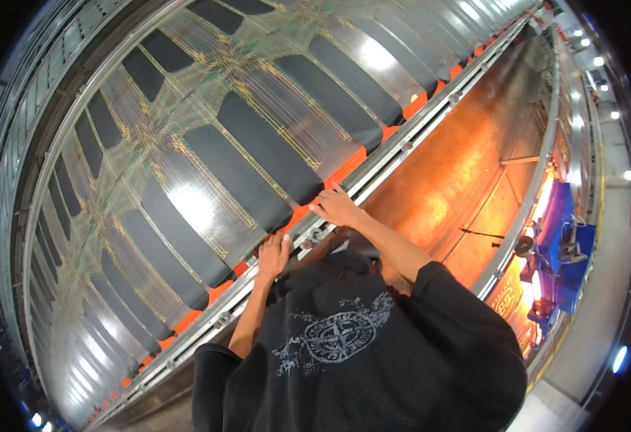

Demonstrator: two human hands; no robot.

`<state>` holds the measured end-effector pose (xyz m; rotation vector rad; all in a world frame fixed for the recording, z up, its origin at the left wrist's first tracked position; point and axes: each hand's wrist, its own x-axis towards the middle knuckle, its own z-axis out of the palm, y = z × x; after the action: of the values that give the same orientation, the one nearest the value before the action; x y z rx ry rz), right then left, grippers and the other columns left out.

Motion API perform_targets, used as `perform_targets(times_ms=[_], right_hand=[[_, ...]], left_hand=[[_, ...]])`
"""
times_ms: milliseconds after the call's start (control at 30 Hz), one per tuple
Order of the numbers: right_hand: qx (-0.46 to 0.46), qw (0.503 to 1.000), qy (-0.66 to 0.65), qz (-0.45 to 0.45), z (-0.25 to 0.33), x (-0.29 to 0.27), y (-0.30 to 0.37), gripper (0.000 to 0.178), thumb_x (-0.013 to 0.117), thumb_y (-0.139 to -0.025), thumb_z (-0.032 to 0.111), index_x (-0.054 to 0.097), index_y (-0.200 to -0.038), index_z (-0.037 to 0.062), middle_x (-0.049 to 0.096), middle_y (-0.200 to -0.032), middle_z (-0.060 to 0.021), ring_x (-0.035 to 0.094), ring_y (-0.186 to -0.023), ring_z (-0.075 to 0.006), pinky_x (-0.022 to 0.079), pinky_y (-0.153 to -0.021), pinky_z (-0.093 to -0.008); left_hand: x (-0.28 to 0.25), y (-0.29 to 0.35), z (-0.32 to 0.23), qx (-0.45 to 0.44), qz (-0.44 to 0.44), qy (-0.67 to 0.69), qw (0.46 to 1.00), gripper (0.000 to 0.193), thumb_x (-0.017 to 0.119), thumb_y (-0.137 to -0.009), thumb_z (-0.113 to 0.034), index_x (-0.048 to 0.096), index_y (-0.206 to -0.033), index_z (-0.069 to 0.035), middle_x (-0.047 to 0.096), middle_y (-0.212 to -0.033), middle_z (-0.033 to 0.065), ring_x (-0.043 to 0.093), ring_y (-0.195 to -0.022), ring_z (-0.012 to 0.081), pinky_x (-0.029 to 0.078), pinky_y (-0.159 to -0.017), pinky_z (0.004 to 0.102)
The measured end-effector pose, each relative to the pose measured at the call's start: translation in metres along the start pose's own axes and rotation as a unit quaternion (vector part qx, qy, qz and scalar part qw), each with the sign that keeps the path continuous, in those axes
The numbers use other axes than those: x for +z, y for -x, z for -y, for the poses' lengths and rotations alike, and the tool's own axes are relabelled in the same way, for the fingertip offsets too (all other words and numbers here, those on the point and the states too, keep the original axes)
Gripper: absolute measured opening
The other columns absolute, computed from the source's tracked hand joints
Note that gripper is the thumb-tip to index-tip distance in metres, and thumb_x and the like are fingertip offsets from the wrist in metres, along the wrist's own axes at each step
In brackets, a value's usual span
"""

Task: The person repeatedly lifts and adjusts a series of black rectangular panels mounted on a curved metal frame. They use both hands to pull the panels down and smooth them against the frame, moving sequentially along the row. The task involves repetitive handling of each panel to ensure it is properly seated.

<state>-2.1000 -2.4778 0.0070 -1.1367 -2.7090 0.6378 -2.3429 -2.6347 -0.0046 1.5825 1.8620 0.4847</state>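
Observation:
A long silvery table (194, 205) carries rows of dark grey fabric panels (271, 137) with rounded lower ends. My left hand (273, 255) rests at the table's near edge, its fingers reaching the lower end of one dark panel (247, 189). To its right, my right hand (337, 207) lies over the orange-red strip (344, 167) along that edge, beside the end of the neighbouring panel. Both hands look open, fingers stretched out and lying low; the fingertips are small and partly hidden. Nothing lifted shows in either hand.
A metal rail (394, 155) with bolts runs along the table's near side. Behind me on the right stand an orange-lit metal surface (438, 183), glowing lamps (535, 281) and a blue machine (564, 245). Another person (543, 16) is at the far end.

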Motion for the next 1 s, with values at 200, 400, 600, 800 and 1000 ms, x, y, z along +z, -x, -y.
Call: perform_targets(times_ms=[200,400,600,800,1000], right_hand=[[-0.065,0.989,-0.093,0.098,-0.022,-0.032,0.003,0.048,0.052,-0.102,0.044,0.069,-0.108,-0.0007,0.071,-0.108,-0.0167,0.064,-0.111,-0.0366,0.046,-0.101,-0.0518],[-0.015,0.964,-0.263,0.021,-0.060,-0.069,0.023,0.030,0.059,-0.097,0.031,0.072,-0.105,0.0043,0.073,-0.099,-0.0181,0.069,-0.100,-0.0368,0.054,-0.089,-0.0474],[0.402,0.646,-0.638,0.122,-0.092,-0.076,-0.009,0.026,0.056,-0.103,0.021,0.066,-0.111,-0.0012,0.075,-0.099,-0.0105,0.070,-0.080,-0.0167,0.056,-0.071,-0.0290],[0.422,0.478,-0.757,0.143,-0.107,-0.028,-0.043,0.023,0.050,-0.105,0.015,0.061,-0.113,-0.0038,0.074,-0.106,-0.0150,0.069,-0.088,-0.0210,0.055,-0.073,-0.0284],[0.490,0.501,-0.709,0.080,-0.102,0.010,-0.057,0.019,0.052,-0.104,0.009,0.059,-0.108,-0.0091,0.074,-0.095,-0.0219,0.074,-0.075,-0.0284,0.064,-0.065,-0.0385]], left_hand=[[-0.035,0.001,-0.080,-0.212,0.068,-0.119,0.968,0.058,0.050,-0.102,-0.052,0.076,-0.091,-0.001,0.072,-0.088,0.0274,0.069,-0.091,0.0483,0.052,-0.086,0.0559],[-0.018,-0.022,-0.111,-0.349,-0.020,0.184,0.919,0.054,0.054,-0.103,-0.048,0.077,-0.098,0.000,0.076,-0.085,0.0133,0.072,-0.072,0.0231,0.060,-0.062,0.0375],[0.009,-0.023,-0.117,-0.389,-0.230,0.293,0.843,0.035,0.061,-0.101,-0.032,0.076,-0.103,0.000,0.076,-0.087,0.0053,0.067,-0.071,0.0117,0.057,-0.054,0.0271],[0.011,-0.048,-0.138,-0.173,-0.288,0.059,0.940,0.033,0.063,-0.099,-0.019,0.068,-0.130,-0.007,0.069,-0.125,0.0146,0.063,-0.118,0.0337,0.046,-0.106,0.0474],[0.014,-0.106,-0.124,-0.006,-0.158,-0.129,0.979,0.042,0.054,-0.104,-0.025,0.058,-0.144,-0.014,0.040,-0.162,0.0130,0.027,-0.152,0.0441,0.016,-0.123,0.0631]])
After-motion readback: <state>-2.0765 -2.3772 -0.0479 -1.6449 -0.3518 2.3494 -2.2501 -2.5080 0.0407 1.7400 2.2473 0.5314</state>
